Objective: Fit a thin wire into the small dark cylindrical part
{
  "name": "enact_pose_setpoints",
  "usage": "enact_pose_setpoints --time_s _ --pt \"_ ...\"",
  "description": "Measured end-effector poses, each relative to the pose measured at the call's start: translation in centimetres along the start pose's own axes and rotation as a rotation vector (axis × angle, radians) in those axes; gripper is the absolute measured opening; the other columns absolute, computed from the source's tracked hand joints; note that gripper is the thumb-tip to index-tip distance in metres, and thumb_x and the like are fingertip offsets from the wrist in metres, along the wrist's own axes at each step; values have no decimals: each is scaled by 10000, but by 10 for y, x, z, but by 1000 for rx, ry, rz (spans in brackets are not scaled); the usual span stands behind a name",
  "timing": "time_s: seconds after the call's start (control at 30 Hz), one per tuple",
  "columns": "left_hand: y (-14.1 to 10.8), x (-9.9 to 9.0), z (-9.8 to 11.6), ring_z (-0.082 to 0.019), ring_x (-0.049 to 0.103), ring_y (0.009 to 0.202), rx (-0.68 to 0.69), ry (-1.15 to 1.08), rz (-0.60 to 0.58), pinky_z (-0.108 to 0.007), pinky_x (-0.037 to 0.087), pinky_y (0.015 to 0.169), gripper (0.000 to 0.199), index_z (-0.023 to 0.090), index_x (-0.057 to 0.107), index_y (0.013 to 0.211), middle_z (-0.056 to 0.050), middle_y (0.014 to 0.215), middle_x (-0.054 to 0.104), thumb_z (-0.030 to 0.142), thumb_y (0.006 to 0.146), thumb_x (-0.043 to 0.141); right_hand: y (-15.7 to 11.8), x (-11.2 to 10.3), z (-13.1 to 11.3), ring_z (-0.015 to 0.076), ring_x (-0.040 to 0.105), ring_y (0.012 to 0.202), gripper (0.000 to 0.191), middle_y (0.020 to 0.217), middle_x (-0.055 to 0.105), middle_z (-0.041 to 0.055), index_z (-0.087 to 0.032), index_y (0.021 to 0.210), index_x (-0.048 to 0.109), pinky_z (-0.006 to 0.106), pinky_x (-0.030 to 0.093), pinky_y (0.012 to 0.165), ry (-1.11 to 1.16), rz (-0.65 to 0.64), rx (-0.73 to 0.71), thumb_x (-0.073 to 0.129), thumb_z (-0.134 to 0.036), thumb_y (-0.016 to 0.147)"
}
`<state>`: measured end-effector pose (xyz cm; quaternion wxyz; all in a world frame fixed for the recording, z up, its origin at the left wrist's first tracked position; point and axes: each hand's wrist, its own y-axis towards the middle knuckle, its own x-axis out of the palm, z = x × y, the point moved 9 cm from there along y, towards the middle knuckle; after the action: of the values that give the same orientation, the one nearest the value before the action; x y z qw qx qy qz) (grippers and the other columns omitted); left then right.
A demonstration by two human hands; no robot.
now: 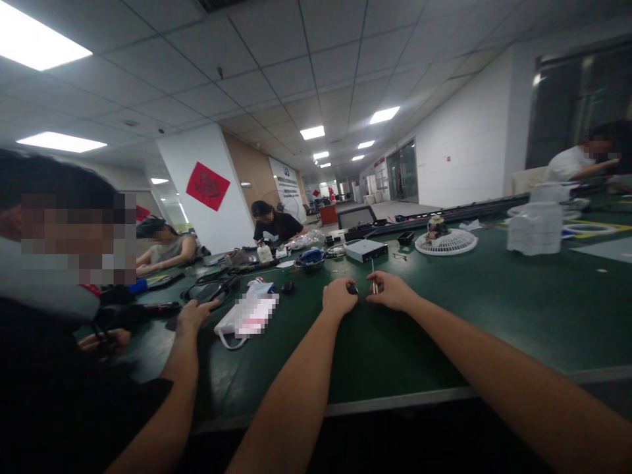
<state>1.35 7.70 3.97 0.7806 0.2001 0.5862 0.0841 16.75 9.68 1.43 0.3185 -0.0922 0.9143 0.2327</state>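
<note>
Over the green table, my left hand is closed around a small rounded black piece, most of it covered by the fingers. Just to the right, my right hand pinches a slim metallic screwdriver, its thin shaft pointing up and away from me. A narrow gap separates the two hands, and the screwdriver does not touch the black piece. Beyond them lies a flat silver-and-black box. Left of my left hand is a small round black object.
A white fan grille lies at the right, with stacked white plastic parts beyond. A white bag sits at left, near a co-worker's hand on a dark device. Cables, a blue coil and other people line the far side.
</note>
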Motion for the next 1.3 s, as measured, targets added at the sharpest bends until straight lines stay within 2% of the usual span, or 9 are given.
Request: enact_pose_setpoints --time_s 0.17,0.37,0.53,0.77,1.0,1.2,1.3 --pt "1 4 -6 -225 668 1010 -56 -29 -13 -316 478 874 356 286 712 1093 -38 1094 742 237 741 685 -2 4 -8 171 670 759 603 851 731 -5 -185 1102 689 248 491 691 6 -73 -18 829 -105 521" --pt "1 3 -3 -226 668 1006 -22 -65 -15 -322 492 881 358 268 716 1075 -40 1075 743 213 723 683 0 -1 -6 158 661 712 579 838 736 4 -166 1106 685 236 480 645 52 -30 1 691 -15 547" --pt "0 2 12 -213 664 1021 96 -104 -25 -310 494 915 367 258 722 1084 -33 1073 742 200 723 694 6 -7 0 155 685 742 578 884 742 32 -142 1154 631 222 499 653 160 43 7 662 -7 593" --pt "-6 -4 36 -206 676 979 263 -140 -22 -287 499 890 336 270 737 1065 -12 1027 752 232 733 700 5 -14 -10 149 686 732 522 851 733 11 -168 1167 611 231 510 675 231 118 -57 681 -64 661" --pt "-9 -12 43 -223 672 949 319 -126 3 -303 501 885 376 274 730 1117 -34 1000 747 279 741 722 1 -19 -14 138 663 717 531 811 698 -25 -197 1149 623 229 487 676 162 166 -75 714 -70 641" --pt "-11 -15 47 -221 668 923 338 -107 -7 -306 504 884 327 263 749 1074 -33 972 750 277 749 719 2 -27 -3 148 639 693 510 799 686 -14 -189 1111 637 243 460 638 88 221 -1 788 -147 626" --pt "-13 -15 51 -211 664 910 372 -109 -20 -299 504 883 312 266 754 1054 -18 954 753 249 746 709 2 -26 0 147 630 682 468 759 681 -19 -180 1077 651 239 454 630 75 206 12 785 -142 630"
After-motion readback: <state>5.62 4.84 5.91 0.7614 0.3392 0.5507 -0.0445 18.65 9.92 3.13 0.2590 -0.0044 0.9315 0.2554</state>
